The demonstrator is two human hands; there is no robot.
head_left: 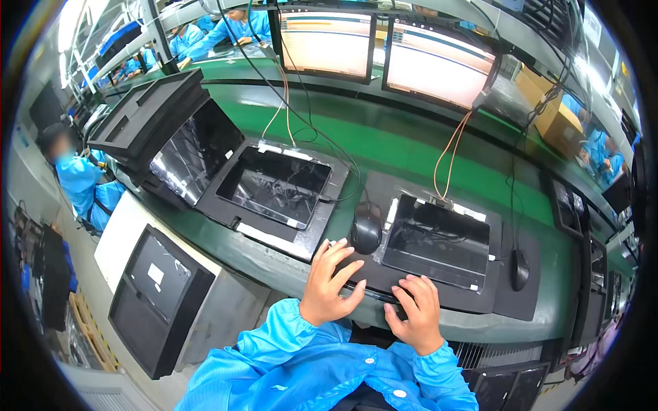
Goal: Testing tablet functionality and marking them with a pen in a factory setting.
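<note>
The person in blue sleeves is holding both hands over the near edge of a green bench [271, 264]. The left hand [330, 284] is hanging with its fingers released and spread, the thumb standing apart, its fingertips reaching just beside a black mouse [367, 229]; whether they are touching the surface, one cannot tell. The right hand [417, 314] is curving loosely, its fingers also released, with the tips lying close to the near edge of the right tablet [439, 241]; contact there cannot be told either. That tablet is lying face up on a grey mat [381, 183], in front of the person, its dark screen reflecting the surroundings, and thin copper-coloured cables [450, 156] are running up from its far edge. A second mouse [520, 269] is resting to its right. On the left, a black tray [161, 301] is lying tilted beside the bench. Farther in, the left tablet [274, 185] is lying face up, and a dark panel [197, 154] is leaning against stacked black trays [147, 120]. Beyond, two lit monitors [327, 44] are standing side by side, a co-worker [86, 185] is sitting at far left, and other blue-clad people [229, 33] are working across the bench.
</note>
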